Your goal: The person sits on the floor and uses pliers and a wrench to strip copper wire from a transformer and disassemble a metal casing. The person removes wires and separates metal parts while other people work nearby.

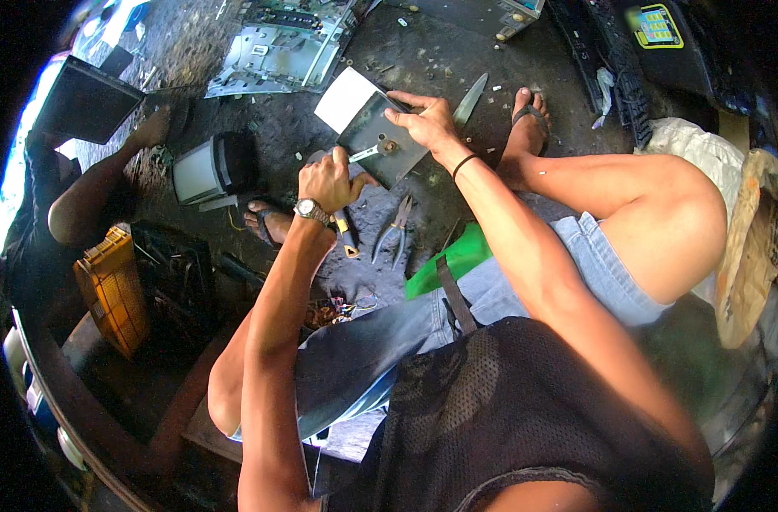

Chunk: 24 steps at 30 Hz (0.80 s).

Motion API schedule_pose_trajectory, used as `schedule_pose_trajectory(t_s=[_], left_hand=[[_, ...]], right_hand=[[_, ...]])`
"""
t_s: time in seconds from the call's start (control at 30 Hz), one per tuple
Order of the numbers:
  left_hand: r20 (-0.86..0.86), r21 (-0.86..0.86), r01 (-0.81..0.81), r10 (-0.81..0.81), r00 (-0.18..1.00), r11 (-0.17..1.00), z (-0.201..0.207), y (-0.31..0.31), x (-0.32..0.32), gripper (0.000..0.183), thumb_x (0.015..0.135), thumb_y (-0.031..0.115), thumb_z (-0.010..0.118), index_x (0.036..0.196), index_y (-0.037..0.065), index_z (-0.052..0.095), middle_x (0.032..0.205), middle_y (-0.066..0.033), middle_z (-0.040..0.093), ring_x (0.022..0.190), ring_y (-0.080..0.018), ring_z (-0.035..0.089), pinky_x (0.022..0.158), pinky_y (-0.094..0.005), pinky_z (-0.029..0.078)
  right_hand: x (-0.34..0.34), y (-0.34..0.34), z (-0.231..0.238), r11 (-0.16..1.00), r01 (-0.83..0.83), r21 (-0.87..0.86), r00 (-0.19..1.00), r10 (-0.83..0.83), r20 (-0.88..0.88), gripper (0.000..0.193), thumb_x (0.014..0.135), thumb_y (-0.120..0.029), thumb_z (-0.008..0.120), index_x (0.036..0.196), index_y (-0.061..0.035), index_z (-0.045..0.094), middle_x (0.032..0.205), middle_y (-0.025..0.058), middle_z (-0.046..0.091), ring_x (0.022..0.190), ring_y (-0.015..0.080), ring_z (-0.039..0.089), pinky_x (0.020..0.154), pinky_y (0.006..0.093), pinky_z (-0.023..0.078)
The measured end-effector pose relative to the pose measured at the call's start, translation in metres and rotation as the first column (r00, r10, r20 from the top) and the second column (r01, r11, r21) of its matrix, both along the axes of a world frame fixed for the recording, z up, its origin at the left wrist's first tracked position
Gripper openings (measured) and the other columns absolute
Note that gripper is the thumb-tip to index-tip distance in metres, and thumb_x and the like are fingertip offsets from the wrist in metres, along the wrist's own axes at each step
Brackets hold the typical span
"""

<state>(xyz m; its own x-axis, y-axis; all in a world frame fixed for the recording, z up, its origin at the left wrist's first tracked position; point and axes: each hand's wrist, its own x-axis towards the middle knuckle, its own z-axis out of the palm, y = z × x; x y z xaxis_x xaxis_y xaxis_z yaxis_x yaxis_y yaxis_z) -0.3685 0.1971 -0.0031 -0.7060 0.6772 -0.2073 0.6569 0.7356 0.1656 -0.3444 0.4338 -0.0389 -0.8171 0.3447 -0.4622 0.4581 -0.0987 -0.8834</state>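
My left hand is closed in a fist round a silver metal tool that looks like a wrench. The tool's end meets a small round brownish knob or nut on a dark flat plate. At the plate's far left corner is a white square piece. Against the plate's far right edge, my right hand grips it, thumb on top and fingers outside. Pliers with dark handles lie just nearer than the plate. Beside them is a yellow-and-black tool handle, partly below my left wrist.
A pointed blade lies beyond my right hand. Farther off is a metal chassis panel. At left are a grey-and-black bucket-like container, an orange crate and another person's knee. Green cloth lies at my lap; a sack stands right.
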Motion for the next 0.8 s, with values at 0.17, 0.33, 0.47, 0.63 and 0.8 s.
schedule_pose_trajectory(t_s=[0.17, 0.33, 0.47, 0.63, 0.8], left_hand=[[-0.012, 0.055, -0.089, 0.090, 0.996, 0.994, -0.015, -0.016, 0.010, 0.063, 0.086, 0.061, 0.069, 0.088, -0.001, 0.055, 0.063, -0.0214, 0.065, 0.057, -0.0405, 0.069, 0.052, -0.0484, 0.055], [0.004, 0.084, -0.150, 0.150, 0.989, 0.985, -0.017, -0.019, 0.016, 0.052, 0.089, 0.051, 0.067, 0.087, 0.001, 0.054, 0.064, -0.0207, 0.065, 0.057, -0.0397, 0.069, 0.052, -0.0487, 0.054], [0.059, -0.007, -0.184, 0.184, 0.981, 0.983, -0.017, -0.021, 0.018, 0.050, 0.092, 0.048, 0.065, 0.094, -0.001, 0.058, 0.072, -0.0222, 0.068, 0.066, -0.0383, 0.071, 0.056, -0.0481, 0.056], [0.113, 0.099, -0.750, 0.742, 0.661, 0.654, -0.063, 0.020, 0.046, 0.056, 0.104, 0.049, 0.042, 0.115, -0.002, 0.060, 0.099, -0.0348, 0.068, 0.093, -0.0505, 0.068, 0.078, -0.0583, 0.054], [0.200, -0.083, -0.896, 0.888, 0.415, 0.437, -0.024, -0.053, 0.040, 0.047, 0.104, 0.040, 0.044, 0.108, -0.003, 0.061, 0.098, -0.0347, 0.070, 0.097, -0.0533, 0.067, 0.084, -0.0604, 0.051]], right_hand=[[-0.011, -0.016, 0.009, 0.996, -0.048, 0.074, 0.998, 0.046, 0.034, 0.040, 0.077, -0.021, 0.088, 0.116, -0.0202, 0.080, 0.096, 0.0063, 0.079, 0.082, 0.0140, 0.070, 0.077, 0.0319, 0.055], [-0.024, -0.024, 0.028, 0.996, -0.067, 0.061, 0.990, 0.059, 0.128, 0.038, 0.077, -0.021, 0.089, 0.114, -0.0211, 0.080, 0.090, 0.0080, 0.079, 0.081, 0.0142, 0.070, 0.077, 0.0315, 0.055], [-0.024, -0.026, 0.033, 0.983, -0.144, 0.112, 0.976, 0.122, 0.181, 0.047, 0.081, -0.019, 0.085, 0.127, -0.0130, 0.074, 0.102, 0.0121, 0.078, 0.087, 0.0182, 0.071, 0.080, 0.0341, 0.055], [0.006, -0.072, 0.002, 0.808, 0.583, 0.085, 0.800, -0.590, 0.113, 0.047, 0.094, -0.021, 0.072, 0.134, 0.0006, 0.062, 0.133, 0.0198, 0.065, 0.122, 0.0283, 0.060, 0.103, 0.0380, 0.046], [0.014, -0.056, -0.003, 0.908, 0.408, 0.096, 0.910, -0.412, 0.034, 0.052, 0.094, -0.021, 0.073, 0.142, -0.0079, 0.057, 0.122, 0.0141, 0.071, 0.108, 0.0254, 0.066, 0.098, 0.0372, 0.049]])
